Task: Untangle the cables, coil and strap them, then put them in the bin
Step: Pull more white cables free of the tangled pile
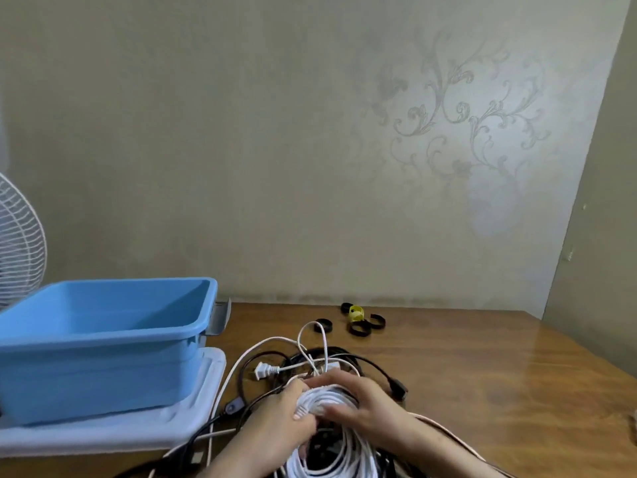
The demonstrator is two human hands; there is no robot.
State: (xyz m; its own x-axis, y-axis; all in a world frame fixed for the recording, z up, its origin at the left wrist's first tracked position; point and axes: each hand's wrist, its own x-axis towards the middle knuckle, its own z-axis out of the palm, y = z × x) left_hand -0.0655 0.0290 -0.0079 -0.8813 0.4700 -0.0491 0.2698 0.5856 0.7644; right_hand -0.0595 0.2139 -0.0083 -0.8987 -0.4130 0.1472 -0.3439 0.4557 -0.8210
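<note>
Both the left hand point(277, 414) and right hand point(367, 403) curl round the bunched top of the white cable point(327, 397); it seems light, floppy, springy.

The coiled cable point(331, 398) in your left hand point(275, 408) and right hand point(365, 405) is white. Just beyond both hands, the plug point(263, 370) is white too, and the loose cables point(379, 369) around it are mostly black. Farther out past your right hand, the straps point(360, 330) are black and one strap point(356, 312) is yellow. Left of your left hand, the bin point(103, 357) is sky blue, standing on a pale bluish-white lid point(103, 439). The table point(482, 374) under your hands is glossy brown wood grain. The wall point(465, 115) beyond is beige with grey floral scrolls.
</note>
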